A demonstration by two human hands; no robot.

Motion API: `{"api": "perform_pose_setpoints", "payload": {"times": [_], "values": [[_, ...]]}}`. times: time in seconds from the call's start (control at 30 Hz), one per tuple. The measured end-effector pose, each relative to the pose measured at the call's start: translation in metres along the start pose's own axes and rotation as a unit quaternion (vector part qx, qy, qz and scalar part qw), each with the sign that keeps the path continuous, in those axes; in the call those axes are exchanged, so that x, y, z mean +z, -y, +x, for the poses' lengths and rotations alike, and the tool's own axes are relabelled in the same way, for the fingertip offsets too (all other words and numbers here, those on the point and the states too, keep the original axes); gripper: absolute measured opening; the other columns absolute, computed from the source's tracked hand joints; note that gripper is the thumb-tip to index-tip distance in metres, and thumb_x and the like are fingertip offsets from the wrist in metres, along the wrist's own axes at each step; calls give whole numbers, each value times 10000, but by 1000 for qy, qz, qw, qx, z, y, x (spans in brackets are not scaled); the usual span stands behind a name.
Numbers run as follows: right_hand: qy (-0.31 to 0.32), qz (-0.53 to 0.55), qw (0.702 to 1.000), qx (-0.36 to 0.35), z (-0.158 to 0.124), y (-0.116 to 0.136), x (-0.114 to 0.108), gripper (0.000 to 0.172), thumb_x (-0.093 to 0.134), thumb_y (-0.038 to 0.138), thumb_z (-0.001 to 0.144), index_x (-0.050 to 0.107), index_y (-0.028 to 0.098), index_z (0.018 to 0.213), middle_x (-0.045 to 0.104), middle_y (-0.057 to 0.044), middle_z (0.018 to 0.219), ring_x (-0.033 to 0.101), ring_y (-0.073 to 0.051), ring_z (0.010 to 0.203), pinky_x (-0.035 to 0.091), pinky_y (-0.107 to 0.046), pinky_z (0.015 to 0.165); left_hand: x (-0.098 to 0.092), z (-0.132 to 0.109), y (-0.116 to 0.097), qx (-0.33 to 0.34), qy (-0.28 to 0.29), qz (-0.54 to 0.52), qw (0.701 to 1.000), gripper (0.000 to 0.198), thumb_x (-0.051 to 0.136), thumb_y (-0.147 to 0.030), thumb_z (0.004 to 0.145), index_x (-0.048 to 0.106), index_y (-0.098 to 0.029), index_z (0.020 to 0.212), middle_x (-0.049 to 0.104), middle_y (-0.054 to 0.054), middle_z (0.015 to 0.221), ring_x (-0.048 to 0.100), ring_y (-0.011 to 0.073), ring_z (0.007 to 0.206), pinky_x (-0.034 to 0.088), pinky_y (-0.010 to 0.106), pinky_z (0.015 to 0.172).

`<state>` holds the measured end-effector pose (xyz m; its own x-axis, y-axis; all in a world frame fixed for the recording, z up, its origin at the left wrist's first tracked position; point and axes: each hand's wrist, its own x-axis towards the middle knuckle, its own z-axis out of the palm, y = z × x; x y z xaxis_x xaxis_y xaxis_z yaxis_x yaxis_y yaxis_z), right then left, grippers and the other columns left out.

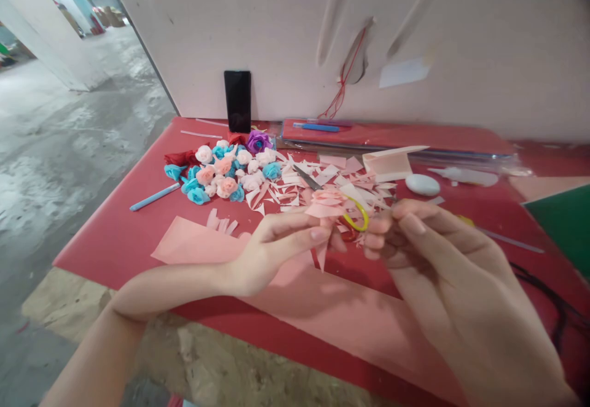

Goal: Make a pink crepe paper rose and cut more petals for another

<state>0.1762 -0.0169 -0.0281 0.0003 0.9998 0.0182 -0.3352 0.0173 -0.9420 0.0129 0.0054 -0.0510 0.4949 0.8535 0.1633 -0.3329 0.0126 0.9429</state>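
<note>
My left hand (276, 244) pinches a half-made pink paper flower (328, 201) between thumb and fingers, holding it above the red table (120, 235). My right hand (428, 253) meets it from the right, fingers curled and pinching the same flower's edge. Behind the fingertips lie scissors with a yellow handle loop (357, 215). A large pink paper sheet (193, 244) lies under both hands.
A pile of finished paper roses (221, 170) in pink, white, blue, red and purple sits at the back left. Pink offcuts (318, 179) litter the middle. A black phone (238, 101) leans on the wall; a blue pen (154, 197), white oval object (423, 184) and clear tray (396, 139) lie about.
</note>
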Motion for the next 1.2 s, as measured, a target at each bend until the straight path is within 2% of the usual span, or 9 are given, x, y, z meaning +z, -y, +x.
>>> {"api": "perform_pose_setpoints", "payload": {"times": [0.13,0.3,0.57,0.83,1.03,1.2], "values": [[3,9,1000,1,3,-2,0,113,623,185,744,686,280,743,673,74,702,621,-9,612,481,-2,616,0,0,-1,5,7,-6,1000,216,503,-232,852,658,-177,713,588,-2,707,521,106,743,408,212,740],[-5,-3,1000,-19,3,-2,0,177,600,139,757,693,289,774,687,90,739,633,0,660,477,6,657,0,0,1,2,5,-5,1000,200,511,-238,850,660,-183,727,592,-9,726,499,98,726,397,212,720],[0,-15,999,-34,4,2,2,192,647,122,702,694,296,769,697,90,711,649,-27,641,493,-12,635,-1,0,1,0,14,-14,1000,211,491,-205,861,662,-186,738,591,-10,739,498,92,734,395,203,722],[-5,-29,999,-39,3,3,2,198,651,124,669,695,281,781,673,85,671,636,-26,613,503,-27,620,0,0,1,5,9,-14,1000,220,507,-244,851,655,-192,697,589,-10,704,506,107,739,400,231,733],[-32,-37,998,-33,6,0,0,235,623,94,675,707,310,710,696,102,682,652,-24,620,485,1,600,1,0,0,-10,-6,4,1000,203,518,-283,840,654,-180,729,614,5,740,515,107,718,415,235,716],[-32,-69,996,-44,6,0,0,198,666,121,642,708,311,678,700,88,680,659,-57,597,495,-12,543,1,-1,0,-10,-4,6,1000,223,520,-292,839,647,-171,701,612,17,737,525,126,753,410,250,745]]}}
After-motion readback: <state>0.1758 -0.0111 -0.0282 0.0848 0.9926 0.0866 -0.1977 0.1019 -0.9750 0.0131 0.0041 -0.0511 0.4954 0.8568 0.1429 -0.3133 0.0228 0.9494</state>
